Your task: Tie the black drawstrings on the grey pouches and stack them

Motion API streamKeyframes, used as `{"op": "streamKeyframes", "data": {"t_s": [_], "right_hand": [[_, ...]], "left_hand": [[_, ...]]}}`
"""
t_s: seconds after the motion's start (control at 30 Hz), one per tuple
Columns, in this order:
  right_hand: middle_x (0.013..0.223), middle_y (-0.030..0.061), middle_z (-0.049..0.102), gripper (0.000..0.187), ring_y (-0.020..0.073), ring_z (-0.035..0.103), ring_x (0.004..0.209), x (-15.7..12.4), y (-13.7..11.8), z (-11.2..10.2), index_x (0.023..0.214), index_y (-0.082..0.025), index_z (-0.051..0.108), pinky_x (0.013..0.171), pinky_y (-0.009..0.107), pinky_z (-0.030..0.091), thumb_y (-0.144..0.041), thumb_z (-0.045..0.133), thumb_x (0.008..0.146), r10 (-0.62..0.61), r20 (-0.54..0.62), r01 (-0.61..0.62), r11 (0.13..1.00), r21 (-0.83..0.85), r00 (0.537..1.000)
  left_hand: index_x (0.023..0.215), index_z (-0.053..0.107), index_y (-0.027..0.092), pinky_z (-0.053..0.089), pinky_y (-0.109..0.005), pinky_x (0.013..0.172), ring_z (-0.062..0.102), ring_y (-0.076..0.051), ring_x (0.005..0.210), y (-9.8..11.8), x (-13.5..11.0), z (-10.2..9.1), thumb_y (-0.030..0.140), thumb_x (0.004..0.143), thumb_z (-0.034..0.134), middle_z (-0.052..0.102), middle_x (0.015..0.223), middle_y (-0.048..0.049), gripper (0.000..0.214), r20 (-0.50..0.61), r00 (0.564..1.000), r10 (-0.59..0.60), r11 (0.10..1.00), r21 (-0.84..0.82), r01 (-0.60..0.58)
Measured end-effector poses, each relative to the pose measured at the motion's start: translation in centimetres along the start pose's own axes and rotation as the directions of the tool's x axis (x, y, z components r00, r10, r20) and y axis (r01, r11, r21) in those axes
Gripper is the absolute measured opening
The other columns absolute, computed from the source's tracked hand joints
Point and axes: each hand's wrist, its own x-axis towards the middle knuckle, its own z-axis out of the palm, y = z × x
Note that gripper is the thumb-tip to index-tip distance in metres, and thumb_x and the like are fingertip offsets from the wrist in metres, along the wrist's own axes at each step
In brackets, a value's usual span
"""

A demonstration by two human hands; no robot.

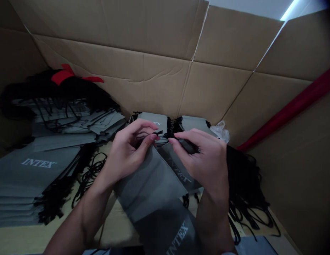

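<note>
Above the table, my left hand [129,152] pinches a short end of black cord [158,133] between thumb and forefinger. A grey fabric bag [154,184] hangs from these fingers, its corner by the thumb. My right hand [206,156] faces it, thumb and forefinger closed on another piece of black cord [168,135]. The two cord tips lie close together; whether they touch is unclear. Another grey bag [180,170] marked INTEX lies behind the hanging one, partly hidden by my right hand. White INTEX lettering also shows at the bottom of the view.
Stacked grey INTEX bags [34,173] with black cord ends fill the left side. A black cord bundle with a red tie [62,76] tops further bags. Two more stacks [151,117] stand against the cardboard wall [159,78]. Loose black cords [244,180] hang at right, near crumpled plastic [220,131].
</note>
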Motion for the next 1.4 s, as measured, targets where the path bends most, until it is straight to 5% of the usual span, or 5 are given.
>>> {"op": "streamKeyframes", "data": {"t_s": [0.3, 0.53, 0.7, 1.17, 1.4], "right_hand": [[0.09, 0.0025, 0.084, 0.007, 0.0191, 0.078, 0.079, -0.1, 0.0, -0.1, 0.094, -0.022, 0.081, 0.073, 0.032, 0.056, -0.022, 0.078, 0.101, 0.014, 0.078, -0.015, 1.0, 0.006, 0.997], [0.087, 0.0014, 0.083, 0.009, 0.0192, 0.077, 0.079, -0.1, -0.3, 0.1, 0.092, -0.023, 0.08, 0.073, 0.032, 0.053, -0.022, 0.078, 0.101, 0.008, 0.091, -0.009, 1.0, 0.014, 0.996], [0.087, 0.0012, 0.084, 0.01, 0.0195, 0.077, 0.078, -0.1, -0.4, 0.1, 0.092, -0.024, 0.079, 0.072, 0.032, 0.054, -0.023, 0.077, 0.101, 0.02, 0.081, -0.022, 1.0, 0.015, 0.996], [0.091, 0.0031, 0.083, 0.01, 0.0197, 0.075, 0.08, -0.2, -0.1, 0.1, 0.095, -0.022, 0.08, 0.075, 0.033, 0.053, -0.024, 0.077, 0.104, 0.018, 0.097, -0.022, 0.999, 0.04, 0.995], [0.094, 0.0051, 0.079, 0.019, 0.0187, 0.07, 0.082, 0.2, 0.6, 0.4, 0.1, -0.02, 0.077, 0.076, 0.032, 0.051, -0.027, 0.066, 0.114, -0.043, 0.241, -0.003, 0.983, 0.185, 0.969]], "left_hand": [[0.105, 0.077, 0.019, 0.06, -0.024, 0.071, 0.082, -0.02, 0.079, 0.1, 0.3, 0.0, 0.043, 0.096, 0.091, 0.084, 0.083, -0.0056, 0.029, -0.03, 0.995, -0.098, 0.979, -0.183, 0.091], [0.102, 0.077, 0.018, 0.039, -0.023, 0.055, 0.053, -0.011, 0.057, 0.3, 0.4, 0.2, 0.044, 0.095, 0.092, 0.076, 0.071, -0.0003, 0.031, -0.008, 0.997, -0.071, 0.987, -0.144, 0.069], [0.102, 0.076, 0.02, 0.037, -0.025, 0.055, 0.05, -0.012, 0.055, 0.4, 0.4, 0.2, 0.048, 0.094, 0.092, 0.073, 0.07, 0.0005, 0.033, -0.015, 0.996, -0.089, 0.988, -0.125, 0.086], [0.105, 0.076, 0.021, 0.056, -0.024, 0.067, 0.074, -0.017, 0.074, 0.2, 0.1, 0.0, 0.036, 0.099, 0.086, 0.08, 0.087, -0.0035, 0.02, 0.0, 0.998, -0.066, 0.991, -0.115, 0.065], [0.126, 0.087, 0.025, 0.059, -0.023, 0.081, 0.076, -0.016, 0.096, 0.4, 0.1, -0.7, 0.022, 0.102, 0.083, 0.084, 0.111, -0.0048, 0.025, 0.194, 0.975, 0.104, 0.993, 0.04, -0.114]]}}
